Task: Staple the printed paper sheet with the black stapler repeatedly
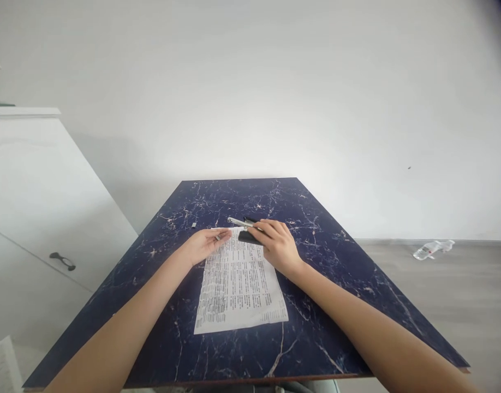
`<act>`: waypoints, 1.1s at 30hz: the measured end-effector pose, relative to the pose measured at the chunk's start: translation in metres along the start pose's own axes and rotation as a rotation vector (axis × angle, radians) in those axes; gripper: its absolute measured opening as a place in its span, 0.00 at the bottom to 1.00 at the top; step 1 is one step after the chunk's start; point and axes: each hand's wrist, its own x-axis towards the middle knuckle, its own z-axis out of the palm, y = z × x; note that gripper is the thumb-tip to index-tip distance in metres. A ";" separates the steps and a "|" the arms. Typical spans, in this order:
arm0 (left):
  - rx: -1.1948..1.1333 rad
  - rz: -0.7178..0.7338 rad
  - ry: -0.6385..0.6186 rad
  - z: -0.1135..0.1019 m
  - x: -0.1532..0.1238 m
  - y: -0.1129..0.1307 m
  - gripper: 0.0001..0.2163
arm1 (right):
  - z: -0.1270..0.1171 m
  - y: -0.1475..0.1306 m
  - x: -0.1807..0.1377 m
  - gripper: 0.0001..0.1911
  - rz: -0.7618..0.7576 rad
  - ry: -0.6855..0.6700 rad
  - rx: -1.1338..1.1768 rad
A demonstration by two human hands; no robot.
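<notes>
A printed sheet of paper (240, 289) lies on a dark blue marbled table (328, 256). My right hand (277, 244) is closed over a black stapler (247, 237) at the sheet's far edge; the stapler's silver arm (238, 221) is swung open and points left. My left hand (205, 244) rests at the sheet's far left corner with its fingers pinched on a small item I cannot make out.
A small pale object (194, 224) lies on the table left of the stapler. A white cabinet with a dark handle (62, 261) stands at the left. An empty plastic bottle (433, 249) lies on the floor at the right, by the white wall.
</notes>
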 end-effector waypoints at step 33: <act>1.551 0.797 0.715 -0.022 -0.024 0.032 0.18 | -0.021 0.048 0.005 0.09 0.235 0.073 0.142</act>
